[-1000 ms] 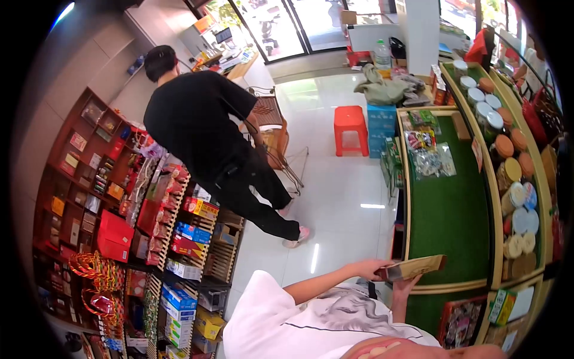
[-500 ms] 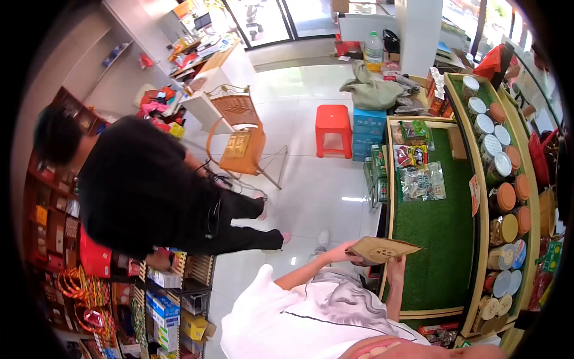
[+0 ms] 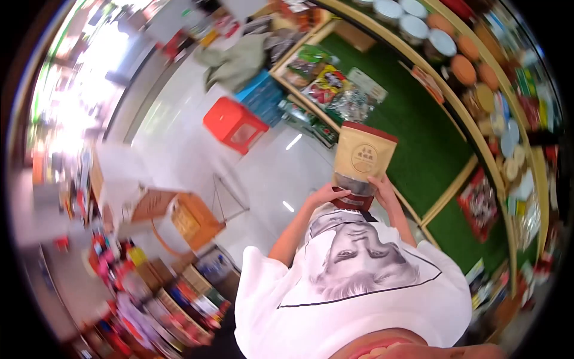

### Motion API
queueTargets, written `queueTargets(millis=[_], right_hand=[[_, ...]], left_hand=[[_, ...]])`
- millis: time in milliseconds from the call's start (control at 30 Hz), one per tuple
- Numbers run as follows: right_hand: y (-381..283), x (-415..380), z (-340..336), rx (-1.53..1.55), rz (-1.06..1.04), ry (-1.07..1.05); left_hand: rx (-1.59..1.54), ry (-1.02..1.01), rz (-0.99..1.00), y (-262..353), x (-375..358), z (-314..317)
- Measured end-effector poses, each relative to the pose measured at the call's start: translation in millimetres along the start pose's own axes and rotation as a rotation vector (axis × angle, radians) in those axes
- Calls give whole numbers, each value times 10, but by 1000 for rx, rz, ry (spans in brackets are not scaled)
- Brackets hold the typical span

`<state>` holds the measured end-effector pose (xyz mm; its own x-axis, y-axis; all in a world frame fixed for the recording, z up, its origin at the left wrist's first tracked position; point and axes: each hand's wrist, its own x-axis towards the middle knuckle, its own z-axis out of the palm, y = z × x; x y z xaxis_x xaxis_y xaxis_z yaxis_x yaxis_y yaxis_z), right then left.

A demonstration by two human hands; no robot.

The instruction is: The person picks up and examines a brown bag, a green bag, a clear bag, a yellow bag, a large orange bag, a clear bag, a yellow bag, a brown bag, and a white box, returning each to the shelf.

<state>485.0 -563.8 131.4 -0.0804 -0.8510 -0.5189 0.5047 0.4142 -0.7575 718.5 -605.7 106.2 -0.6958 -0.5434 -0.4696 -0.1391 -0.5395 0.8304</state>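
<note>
A tan kraft-paper pouch (image 3: 362, 157) is held upright in front of my chest, its printed front facing me. Red bands cross its two ends, and a small window near the lower end shows dark contents. My left hand (image 3: 328, 194) grips the lower left edge, thumb on the front. On the opposite edge, my right hand (image 3: 381, 189) holds the pouch in the same way. The fingers behind the pouch are hidden.
To my right is a display counter lined with green turf (image 3: 412, 143), with snack packets (image 3: 332, 84) at its far end and lidded jars (image 3: 441, 43) beyond. A red stool (image 3: 234, 125), blue boxes (image 3: 261, 97) and an orange chair (image 3: 200, 222) stand on the left.
My view has swung toward the counter, and the other person in black is mostly out of it. The pouch has turned from lying nearly flat to showing its front.
</note>
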Motion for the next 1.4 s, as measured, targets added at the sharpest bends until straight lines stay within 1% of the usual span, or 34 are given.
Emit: queueTargets(millis=[33,67,133,167,267,300,400,433,533,567,667,700,733,800,833,900,967,1000,1067,1100,1167,1200,1233,1300,1333,1400], right_hand=[[10,-15,24,-21,12,-3],[27,-27,38,-46,33,-10],[124,17,70,-83,13,43],[142,106,85,-107,10,62],[107,442,142,-40,4,87],[117,576,114,-45,29,84],[79,819,166,-12,34,151],[71,874,221,20,38,223],[97,1087,325,76,-1,349],[76,1157,353,107,-12,347],[32,1462,418,204,68,351],[97,1592,459,247,48,409],[146,1759,498,184,-32,417],[-29,2015,757,293,-14,438],[47,2238,776,248,-40,424],[32,2726,853,166,-3,419],[-102,3102,1002,86,62,419],[-264,3293,1117,37,82,417],[-322,3667,1306,-39,62,493],[-316,3800,1355,-71,45,534],[-15,4147,1201,-452,-21,407],[-127,4147,1352,-637,-44,344],[-214,4111,1491,-465,104,290],[-240,4040,1768,-370,118,154],[-237,3972,1847,-322,125,88],[-78,3790,1839,-533,-56,98]], left_hand=[[36,22,-22,165,-12,-9],[55,19,-44,201,49,-66],[76,44,-67,258,191,-168],[114,-22,-134,290,317,-284],[292,-32,-141,552,643,-543],[368,15,-166,688,710,-574],[450,-4,-210,1048,917,-725],[483,67,-143,1010,1003,-777],[172,99,-87,932,1270,-930],[114,78,-118,981,1341,-995],[151,20,-121,1113,1658,-1247],[83,4,-129,1120,1779,-1356],[103,-9,-128,1148,1984,-1484],[142,-28,-160,1029,2293,-1873],[287,42,-60,1014,2400,-2072],[586,166,154,1052,2720,-2467],[535,179,361,1649,2756,-2691],[566,192,407,1699,2822,-2858],[641,216,528,1854,2996,-3165],[735,244,454,1782,3046,-3290],[924,305,311,1514,3245,-3538],[943,296,289,1502,3291,-3611],[960,284,261,1459,3321,-3664],[965,266,227,1490,3371,-3680],[989,285,251,1535,3382,-3671],[1040,310,303,1612,3352,-3624]])
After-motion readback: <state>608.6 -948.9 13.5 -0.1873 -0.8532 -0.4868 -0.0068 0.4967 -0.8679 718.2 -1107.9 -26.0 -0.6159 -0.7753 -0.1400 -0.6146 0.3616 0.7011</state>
